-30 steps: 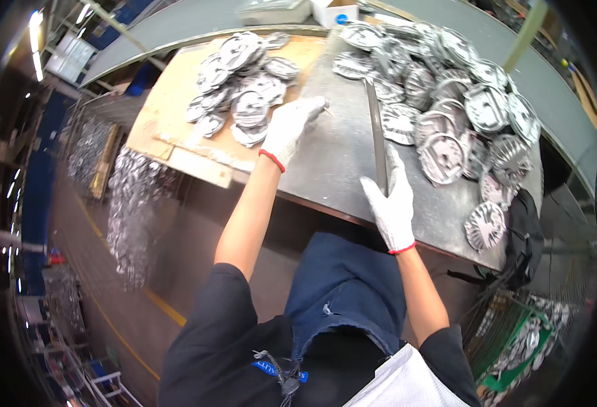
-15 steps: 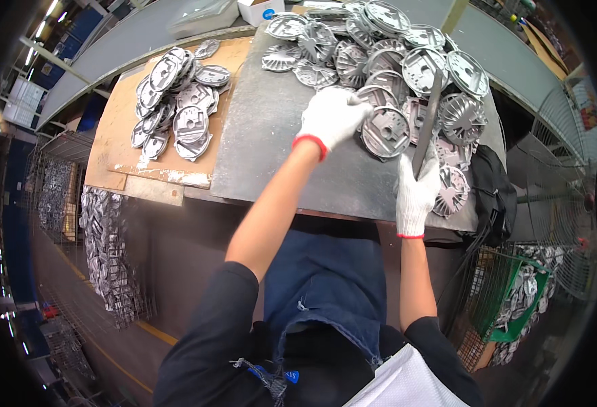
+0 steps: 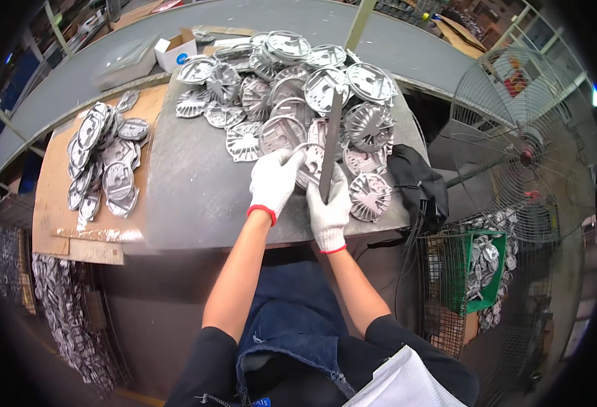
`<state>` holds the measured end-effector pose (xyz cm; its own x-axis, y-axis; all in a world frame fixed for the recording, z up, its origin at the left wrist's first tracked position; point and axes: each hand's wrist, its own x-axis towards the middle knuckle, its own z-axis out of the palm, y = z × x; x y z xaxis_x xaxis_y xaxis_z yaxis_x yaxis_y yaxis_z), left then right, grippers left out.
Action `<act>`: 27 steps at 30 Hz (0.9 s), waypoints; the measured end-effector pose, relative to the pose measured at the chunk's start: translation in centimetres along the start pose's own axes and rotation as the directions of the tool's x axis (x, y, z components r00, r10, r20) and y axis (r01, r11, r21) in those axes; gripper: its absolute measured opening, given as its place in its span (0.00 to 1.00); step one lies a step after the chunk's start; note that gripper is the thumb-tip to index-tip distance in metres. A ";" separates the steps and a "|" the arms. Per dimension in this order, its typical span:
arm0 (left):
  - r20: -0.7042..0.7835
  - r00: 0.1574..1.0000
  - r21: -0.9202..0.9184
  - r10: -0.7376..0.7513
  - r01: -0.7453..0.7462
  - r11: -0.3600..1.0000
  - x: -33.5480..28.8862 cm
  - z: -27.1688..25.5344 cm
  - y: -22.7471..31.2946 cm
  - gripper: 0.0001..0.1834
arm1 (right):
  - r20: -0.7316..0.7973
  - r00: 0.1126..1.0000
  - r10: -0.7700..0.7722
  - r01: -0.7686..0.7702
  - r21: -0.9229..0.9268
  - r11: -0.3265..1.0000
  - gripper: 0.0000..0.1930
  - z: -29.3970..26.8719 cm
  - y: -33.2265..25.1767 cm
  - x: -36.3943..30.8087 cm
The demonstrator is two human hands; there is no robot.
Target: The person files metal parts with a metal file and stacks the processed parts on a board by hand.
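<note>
My left hand [image 3: 276, 179], in a white knitted glove with a red cuff, has its fingers closed on the edge of a round grey metal casting [image 3: 310, 163]. That casting lies between my two hands, at the near side of a large heap of similar castings [image 3: 281, 134]. My right hand [image 3: 329, 209], gloved the same way, is wrapped round the lower end of a long, dark flat file [image 3: 334, 136]. The file points away from me over the heap. Beside the right hand rests a finned casting [image 3: 370, 197]. My right fingertips are partly hidden behind the file and casting.
A smaller pile of castings [image 3: 117, 180] lies on cardboard [image 3: 57, 210] at the left. A black bag [image 3: 417, 184] sits at the table's right edge, near a wire-guarded fan [image 3: 525, 156]. Behind the heap are a small white box [image 3: 175, 53] and a grey ledge [image 3: 244, 20].
The view has swung to the right. My left hand has come down and closer to my right hand, bringing a casting toward it. A finned casting behind the left hand now shows.
</note>
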<state>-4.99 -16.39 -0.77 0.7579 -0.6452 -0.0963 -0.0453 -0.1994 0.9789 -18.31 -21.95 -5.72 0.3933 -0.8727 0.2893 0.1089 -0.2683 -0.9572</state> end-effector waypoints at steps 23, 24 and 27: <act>-0.180 0.964 0.026 0.197 -0.195 0.980 -3.5 -4.5 -0.6 0.18 | -0.020 0.995 0.093 -0.089 0.148 0.985 0.37 -0.6 1.0 -1.1; -0.153 0.982 -0.063 0.110 -0.121 0.991 -4.1 -7.2 -0.5 0.15 | -0.023 0.993 0.116 -0.113 0.095 0.989 0.37 -0.7 1.0 -1.0; 0.003 1.000 0.047 0.021 -0.021 0.999 -6.1 -16.1 -0.2 0.14 | 0.002 0.985 0.171 -0.170 0.112 0.979 0.38 -0.8 0.7 -0.7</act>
<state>0.90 -0.51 2.51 0.7546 -0.6517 -0.0760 -0.0923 -0.2201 0.9711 -19.28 -21.83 -6.58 0.4082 -0.9048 0.1212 0.1422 -0.0681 -0.9875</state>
